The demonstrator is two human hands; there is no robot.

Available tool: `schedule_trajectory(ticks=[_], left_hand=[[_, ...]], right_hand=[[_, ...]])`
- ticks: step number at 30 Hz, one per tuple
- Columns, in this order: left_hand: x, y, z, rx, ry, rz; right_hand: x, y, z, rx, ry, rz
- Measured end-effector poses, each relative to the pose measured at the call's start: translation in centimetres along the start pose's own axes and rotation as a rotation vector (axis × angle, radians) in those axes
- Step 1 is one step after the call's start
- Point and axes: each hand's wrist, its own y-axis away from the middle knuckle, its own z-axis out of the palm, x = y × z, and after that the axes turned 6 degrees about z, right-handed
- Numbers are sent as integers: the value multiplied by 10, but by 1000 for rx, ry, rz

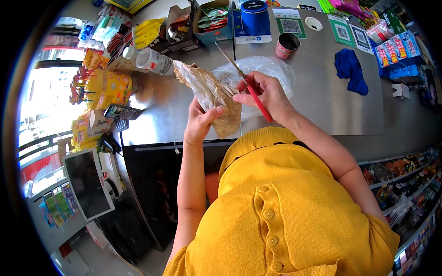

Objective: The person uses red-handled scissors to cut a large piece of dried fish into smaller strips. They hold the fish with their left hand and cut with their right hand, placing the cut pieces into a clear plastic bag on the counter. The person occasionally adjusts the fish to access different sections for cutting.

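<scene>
My left hand [201, 120] is closed round the lower left side of a crinkled, clear plastic bag [207, 87] with something brown and flaky-looking inside. The bag is tilted over the counter's front edge. In my right hand [269, 96] is a pair of red-handled scissors [262, 109], blades pointing up and away to the left. My right thumb and fingertips come up to the bag's right edge; whether they pinch it I cannot tell. Behind both hands, a thin clear plastic bag [281, 76] lies crumpled on the metal counter [317, 110].
An open tin [288, 46] stands behind the plastic bag, with a round white lid [314, 24] farther back. A blue cloth [351, 71] lies at right. Left are a clear plastic bottle [156, 62], a lollipop stand [108, 87] and a screen [88, 184]. Boxed goods line the back.
</scene>
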Motion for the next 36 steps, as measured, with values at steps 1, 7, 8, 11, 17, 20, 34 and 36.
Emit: schedule_trajectory(ticks=[1,7,8,11,17,20,34,36], left_hand=[[-1,0,2,8,3,2],[-5,-4,2,7,36,0],[-5,-4,4,13,42,0],[-3,-6,7,5,49,7],[-12,-8,-9,-72,125,-61],[-15,-12,-8,-145,164,17],[-5,-15,6,-113,179,15],[-14,-14,1,-57,204,4]], right_hand=[[2,-1,1,2,-23,-21],[6,0,8,11,-227,-20],[7,1,8,5,-204,-21],[11,2,6,-19,-140,-37],[11,7,10,-89,-115,-91],[10,8,9,-127,-64,-91],[-7,16,15,35,-14,-158],[-6,15,14,46,-3,-146]])
